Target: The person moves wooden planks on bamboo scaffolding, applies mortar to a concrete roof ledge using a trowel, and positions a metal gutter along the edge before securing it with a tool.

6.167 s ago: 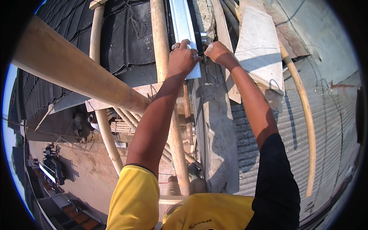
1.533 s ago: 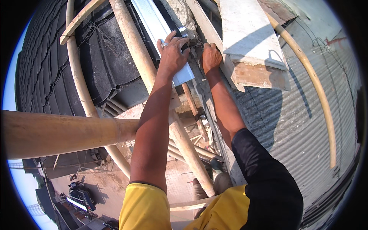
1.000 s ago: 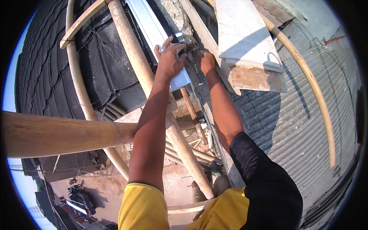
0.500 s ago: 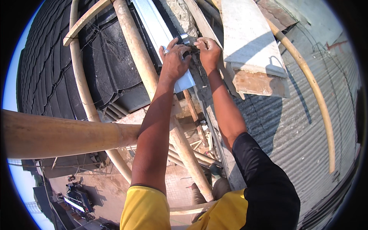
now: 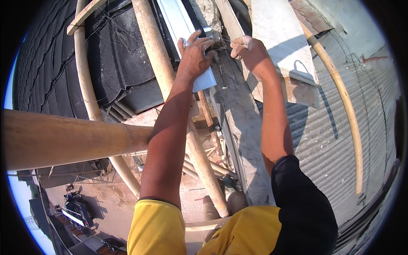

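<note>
My left hand [image 5: 194,58] lies across a shiny pale metal channel [image 5: 175,18], its fingers spread toward the channel's right edge; one finger wears a ring. Just beyond those fingertips a small bright metal piece [image 5: 207,30] sticks out beside the rough masonry. To the right, my right hand [image 5: 253,57] is closed in a pinch over a cracked concrete ledge. A thin strand like wire [image 5: 226,39] seems to run from its fingertips toward the metal piece, but it is too fine to make out surely.
Bamboo poles [image 5: 155,46] cross the view, and a thick one [image 5: 76,138] juts in at left. Black roof tiles [image 5: 46,63] lie left, corrugated sheets [image 5: 323,157] right. White boards [image 5: 280,34] rest beside my right hand. Far below is paved ground [image 5: 114,191] with a parked motorcycle [image 5: 78,210].
My right hand has drawn away to the right from beside my left hand, turning as it moved. My left hand stays on the metal channel, and the view has shifted slightly.
</note>
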### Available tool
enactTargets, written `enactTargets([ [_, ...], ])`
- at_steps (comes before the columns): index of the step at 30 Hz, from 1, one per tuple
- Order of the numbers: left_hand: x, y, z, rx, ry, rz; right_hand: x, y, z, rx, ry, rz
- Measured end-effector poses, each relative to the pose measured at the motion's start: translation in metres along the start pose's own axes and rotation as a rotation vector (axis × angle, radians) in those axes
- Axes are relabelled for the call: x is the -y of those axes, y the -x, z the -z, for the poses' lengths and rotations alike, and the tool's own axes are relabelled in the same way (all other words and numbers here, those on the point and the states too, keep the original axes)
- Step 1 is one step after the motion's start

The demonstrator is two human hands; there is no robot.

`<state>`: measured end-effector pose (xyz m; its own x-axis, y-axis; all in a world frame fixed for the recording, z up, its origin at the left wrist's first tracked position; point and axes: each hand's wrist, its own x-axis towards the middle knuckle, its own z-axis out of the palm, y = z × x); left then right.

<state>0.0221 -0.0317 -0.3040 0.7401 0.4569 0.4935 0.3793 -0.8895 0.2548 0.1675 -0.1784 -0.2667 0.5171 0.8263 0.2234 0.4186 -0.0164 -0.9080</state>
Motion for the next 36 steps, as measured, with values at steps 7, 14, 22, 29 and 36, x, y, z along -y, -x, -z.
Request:
enactTargets([
  [7, 0.005, 0.005, 0.001, 0.039, -0.026, -0.010, -0.010, 0.184, 0.016, 0.172, -0.744, -0.564],
  [14, 0.000, 0.000, 0.002, 0.066, -0.004, -0.001, -0.035, 0.195, 0.001, 0.173, 0.571, 0.083],
  [22, 0.003, 0.003, 0.005, 0.045, 0.026, 0.053, -0.017, 0.109, -0.041, -0.274, 0.295, 0.400],
  [29, -0.002, 0.000, 0.006, 0.041, 0.036, 0.038, -0.009, 0.017, -0.050, -0.730, -0.171, 0.494],
  [36, 0.002, 0.002, 0.003, 0.016, 0.057, 0.025, -0.011, 0.008, -0.026, -0.837, 0.231, 0.626],
])
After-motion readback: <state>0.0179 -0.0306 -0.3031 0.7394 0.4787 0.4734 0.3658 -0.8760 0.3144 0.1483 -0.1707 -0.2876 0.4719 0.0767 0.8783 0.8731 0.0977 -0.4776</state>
